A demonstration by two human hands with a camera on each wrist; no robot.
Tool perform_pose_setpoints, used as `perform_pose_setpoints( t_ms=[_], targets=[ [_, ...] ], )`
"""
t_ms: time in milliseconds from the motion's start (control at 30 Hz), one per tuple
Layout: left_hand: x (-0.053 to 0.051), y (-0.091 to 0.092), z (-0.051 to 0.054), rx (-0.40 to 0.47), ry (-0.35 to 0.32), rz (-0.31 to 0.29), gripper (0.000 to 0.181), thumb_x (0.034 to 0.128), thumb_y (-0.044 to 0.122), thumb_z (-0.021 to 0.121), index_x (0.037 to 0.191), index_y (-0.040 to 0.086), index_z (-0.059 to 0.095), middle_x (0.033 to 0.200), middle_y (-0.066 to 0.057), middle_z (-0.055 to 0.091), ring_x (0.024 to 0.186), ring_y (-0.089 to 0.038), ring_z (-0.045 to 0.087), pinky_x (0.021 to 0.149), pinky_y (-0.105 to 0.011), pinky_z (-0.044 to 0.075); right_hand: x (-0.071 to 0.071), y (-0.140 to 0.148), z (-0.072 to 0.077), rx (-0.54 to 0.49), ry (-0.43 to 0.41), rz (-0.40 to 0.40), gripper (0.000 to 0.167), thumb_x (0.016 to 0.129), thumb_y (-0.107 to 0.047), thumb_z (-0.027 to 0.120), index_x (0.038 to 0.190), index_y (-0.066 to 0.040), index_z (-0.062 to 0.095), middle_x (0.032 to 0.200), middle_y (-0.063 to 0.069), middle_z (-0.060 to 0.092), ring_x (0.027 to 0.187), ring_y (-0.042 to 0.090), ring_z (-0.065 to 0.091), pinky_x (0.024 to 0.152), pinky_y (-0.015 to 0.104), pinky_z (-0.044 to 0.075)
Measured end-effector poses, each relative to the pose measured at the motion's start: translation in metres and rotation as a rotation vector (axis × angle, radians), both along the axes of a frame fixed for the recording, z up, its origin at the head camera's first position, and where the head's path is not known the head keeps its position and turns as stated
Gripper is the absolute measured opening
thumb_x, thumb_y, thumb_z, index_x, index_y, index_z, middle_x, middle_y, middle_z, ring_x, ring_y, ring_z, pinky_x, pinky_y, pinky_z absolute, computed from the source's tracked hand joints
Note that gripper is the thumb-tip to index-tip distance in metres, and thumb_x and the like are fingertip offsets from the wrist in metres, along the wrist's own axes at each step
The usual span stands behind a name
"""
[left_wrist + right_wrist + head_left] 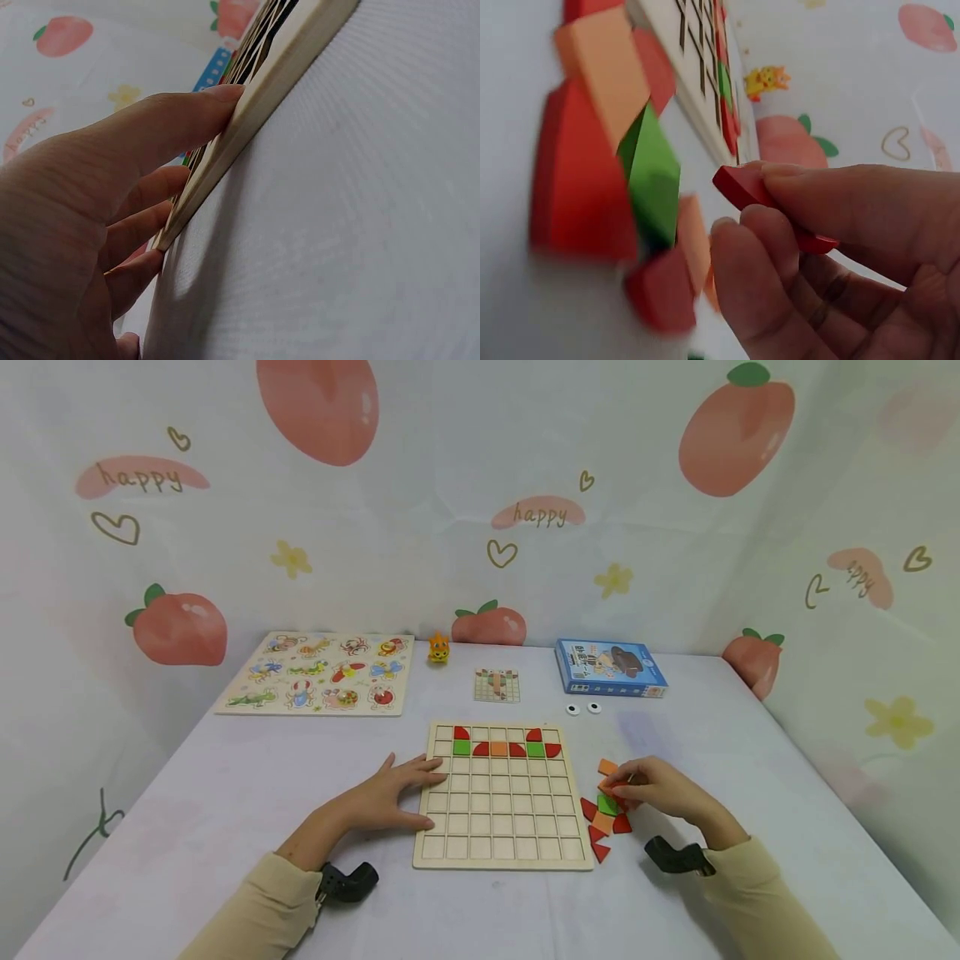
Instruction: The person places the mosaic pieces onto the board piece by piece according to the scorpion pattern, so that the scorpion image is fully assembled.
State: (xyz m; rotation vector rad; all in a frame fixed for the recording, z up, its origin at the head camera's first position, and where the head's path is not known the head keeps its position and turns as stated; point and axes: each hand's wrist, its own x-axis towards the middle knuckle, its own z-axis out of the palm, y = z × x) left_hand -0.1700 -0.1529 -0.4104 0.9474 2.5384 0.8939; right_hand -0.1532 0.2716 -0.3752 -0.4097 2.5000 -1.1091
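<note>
The board (500, 824) holds coloured tiles (499, 749) in its far rows; the left hand (386, 795), fingers spread, touches its left edge; at right, the right hand (660, 787) pinches a red piece (744, 187), partly hiding loose pieces (603, 823).

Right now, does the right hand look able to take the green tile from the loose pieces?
Probably yes: the right hand is close beside the green tile, whose face shows mostly uncovered. However, this hand pinches a red piece, so it would likely need to put that down first.
</note>
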Motion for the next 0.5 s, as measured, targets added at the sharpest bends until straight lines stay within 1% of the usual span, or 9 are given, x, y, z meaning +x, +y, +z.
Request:
perform_pose_setpoints(
  t_ms=[167, 267, 400, 500],
  targets=[
    [0.000, 0.000, 0.000, 0.001, -0.003, 0.002, 0.069, 0.0767, 0.045, 0.072, 0.136, 0.017, 0.050, 0.152, -0.002, 0.030, 0.144, -0.029, 0.016, 0.113, -0.060, -0.007, -0.010, -0.019, 0.001, -0.003, -0.001, -0.033, 0.020, 0.089, -0.017, 0.062, 0.100, 0.000, 0.064, 0.088, 0.008, 0.062, 0.070, 0.017, 0.058, 0.063, 0.025, 0.053],
    [0.001, 0.000, 0.000, -0.001, -0.001, 0.004, 0.069, 0.0766, 0.046, 0.072, 0.135, 0.017, 0.050, 0.152, -0.002, 0.030, 0.144, -0.029, 0.017, 0.113, -0.060, -0.007, -0.017, -0.032, 0.001, -0.008, 0.011, -0.030, 0.020, 0.088, -0.016, 0.063, 0.099, 0.000, 0.064, 0.087, 0.008, 0.062, 0.071, 0.017, 0.056, 0.063, 0.024, 0.052],
    [0.001, 0.000, 0.001, -0.003, 0.000, 0.006, 0.070, 0.0764, 0.047, 0.072, 0.136, 0.017, 0.050, 0.153, -0.002, 0.030, 0.144, -0.029, 0.017, 0.113, -0.060, -0.006, -0.026, -0.050, 0.002, -0.025, 0.039, 0.025, 0.019, 0.087, -0.015, 0.064, 0.097, 0.001, 0.064, 0.085, 0.008, 0.063, 0.069, 0.016, 0.054, 0.059, 0.024, 0.050],
    [0.001, 0.000, 0.000, -0.003, 0.001, 0.005, 0.070, 0.0765, 0.048, 0.071, 0.136, 0.018, 0.050, 0.153, -0.002, 0.030, 0.144, -0.028, 0.017, 0.113, -0.060, -0.006, -0.032, -0.063, 0.003, -0.031, 0.070, 0.076, 0.017, 0.087, -0.015, 0.065, 0.094, 0.000, 0.064, 0.085, 0.008, 0.064, 0.068, 0.014, 0.053, 0.060, 0.025, 0.048]
  ],
)
